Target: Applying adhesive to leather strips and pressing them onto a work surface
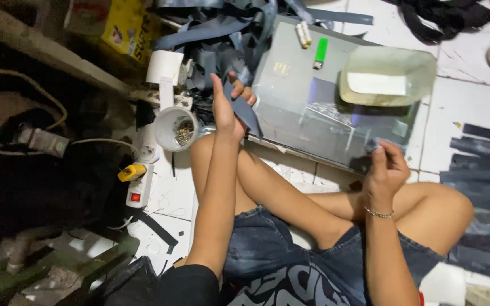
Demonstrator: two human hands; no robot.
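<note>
I sit cross-legged on a white tiled floor. My left hand (226, 110) is raised and pinches a dark grey strip of material (246, 113) that hangs down over the edge of a grey slab (307, 107). My right hand (385, 167) is curled at the slab's near right corner, fingers closed on a small dark piece (364, 163). A white cup of small metal bits (177, 129) stands just left of my left hand.
On the slab lie a green lighter (320, 53), two pale cylinders (303, 34) and a translucent tub (387, 75). A heap of grey strips (222, 34) lies behind. Cut strips (486, 170) are stacked at right. A power strip (140, 184) lies at left.
</note>
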